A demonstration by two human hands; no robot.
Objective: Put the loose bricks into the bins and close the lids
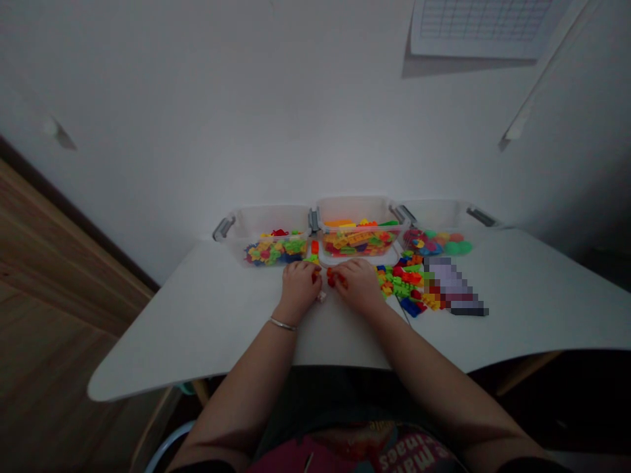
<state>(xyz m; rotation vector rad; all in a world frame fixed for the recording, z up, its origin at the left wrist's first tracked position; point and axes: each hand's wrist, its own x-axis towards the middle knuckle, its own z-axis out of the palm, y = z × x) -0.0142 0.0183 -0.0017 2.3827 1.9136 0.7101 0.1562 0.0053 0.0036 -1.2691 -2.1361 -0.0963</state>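
My left hand (298, 289) rests over the white table with its fingers closed around a small orange building block (317, 273), mostly covered by the fingertips. Facing it, a short gap away, my right hand (361, 284) pinches a red building block (330, 276) between thumb and fingers. A small pale piece (321, 297) lies by my left thumb; what it is, I cannot make out. To the right of my right hand spreads a loose pile of colourful building blocks (405, 289). An orange-red block (314, 247) sits just beyond my left hand.
Along the wall stand three clear plastic boxes: the left box (269, 215) and middle box (359, 205) hold colourful blocks, the right box (436, 211) holds round and bagged pieces. A pixelated flat object (456, 289) lies right of the pile. The white table (221, 322) has a curved front edge.
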